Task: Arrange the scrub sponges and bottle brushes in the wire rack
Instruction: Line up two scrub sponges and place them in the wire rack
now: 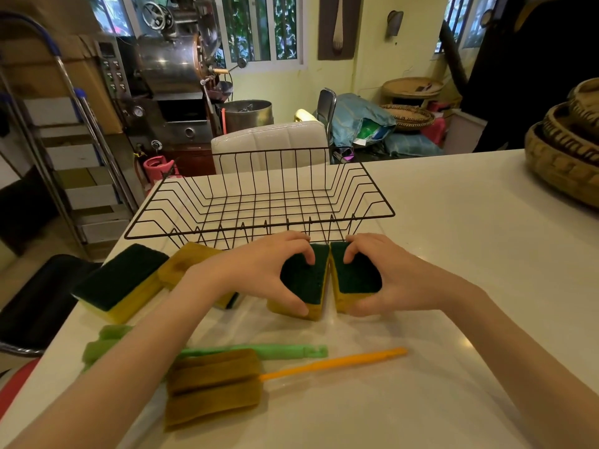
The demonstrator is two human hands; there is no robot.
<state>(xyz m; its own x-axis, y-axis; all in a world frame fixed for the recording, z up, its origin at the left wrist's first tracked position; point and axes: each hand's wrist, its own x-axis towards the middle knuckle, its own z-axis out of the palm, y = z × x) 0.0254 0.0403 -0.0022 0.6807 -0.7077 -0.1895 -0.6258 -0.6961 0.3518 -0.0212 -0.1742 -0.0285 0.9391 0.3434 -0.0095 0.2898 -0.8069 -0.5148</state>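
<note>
A black wire rack stands on the white table, nothing inside it. Just in front of it, my left hand grips a yellow scrub sponge with a dark green pad, and my right hand grips a second one; the two sponges touch side by side on the table. Two more sponges lie to the left: one green side up, one yellow side up, partly under my left arm. Nearer me lie a green bottle brush and an orange-handled bottle brush with a brown foam head.
Stacked woven baskets sit at the table's right edge. A white chair back stands behind the rack. The table's left edge runs close to the sponges, with a dark seat below it.
</note>
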